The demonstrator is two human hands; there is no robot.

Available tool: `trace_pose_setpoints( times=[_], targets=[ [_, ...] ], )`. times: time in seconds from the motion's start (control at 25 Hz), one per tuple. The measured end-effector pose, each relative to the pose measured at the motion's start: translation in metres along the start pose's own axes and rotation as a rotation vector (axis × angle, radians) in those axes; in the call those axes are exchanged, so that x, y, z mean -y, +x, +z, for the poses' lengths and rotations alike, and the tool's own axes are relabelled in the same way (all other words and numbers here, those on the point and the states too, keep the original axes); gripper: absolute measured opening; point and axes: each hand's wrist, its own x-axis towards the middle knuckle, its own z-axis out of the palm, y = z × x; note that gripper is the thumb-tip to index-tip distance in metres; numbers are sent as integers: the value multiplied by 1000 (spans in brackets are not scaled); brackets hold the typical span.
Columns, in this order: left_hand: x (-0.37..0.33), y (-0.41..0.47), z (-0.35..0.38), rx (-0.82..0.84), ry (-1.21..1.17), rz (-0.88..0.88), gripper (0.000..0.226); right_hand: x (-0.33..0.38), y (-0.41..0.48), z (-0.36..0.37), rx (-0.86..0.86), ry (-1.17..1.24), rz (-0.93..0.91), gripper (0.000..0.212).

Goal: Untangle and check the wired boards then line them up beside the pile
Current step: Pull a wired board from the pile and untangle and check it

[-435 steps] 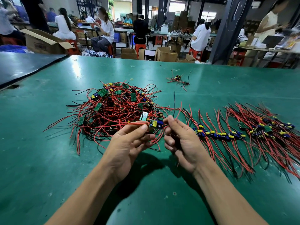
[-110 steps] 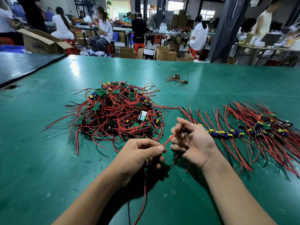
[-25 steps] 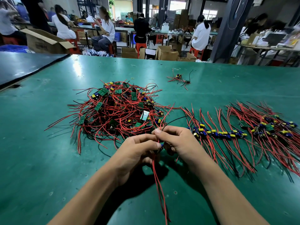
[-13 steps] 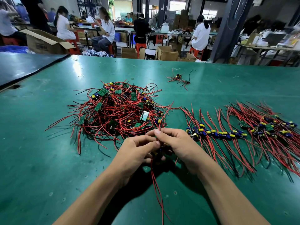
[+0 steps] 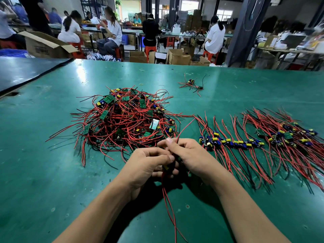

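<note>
A tangled pile of small green boards with red and black wires lies on the green table, ahead and to the left. To its right runs a row of lined-up boards, wires fanned out towards me. Just in front of the pile, my left hand and my right hand meet and together hold one wired board, mostly hidden between the fingers. Its red wires hang down towards me, and one red wire rises up past my right fingers.
A small separate bundle of boards and wires lies farther back on the table. A dark mat covers the far left. Beyond the table's far edge are cardboard boxes, stools and seated people.
Both hands stay together on the same board, shifting slightly. The hanging red wires have swung a little, and one wire now sticks up past my right hand.
</note>
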Motion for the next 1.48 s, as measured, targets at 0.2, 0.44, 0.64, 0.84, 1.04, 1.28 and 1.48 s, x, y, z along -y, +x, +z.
trace_pose_setpoints(
  times=[0.2, 0.44, 0.64, 0.84, 1.04, 1.28, 1.48],
  targets=[
    [-1, 2, 0, 30, -22, -26, 12, -2, 5, -9, -218, -173, -105, 37],
    [-3, 2, -2, 44, -26, -52, 16, -6, 8, -11, -487, -214, -228, 30],
    [-5, 0, -1, 55, -25, -83, 4, -8, 7, -7, -376, -44, -160, 43],
    [-3, 0, 1, 40, -22, -53, 14, -6, 11, -2, -274, 194, -115, 47],
    [1, 1, 3, -45, 0, 39, 11, -6, 3, 7, -95, 201, 41, 43],
    [1, 2, 4, -59, 22, 59, 12, -6, 0, 8, -121, 162, 13, 32],
    [2, 2, 7, -47, 58, 70, 9, -7, 8, -11, -397, -312, -136, 33]
  ],
)
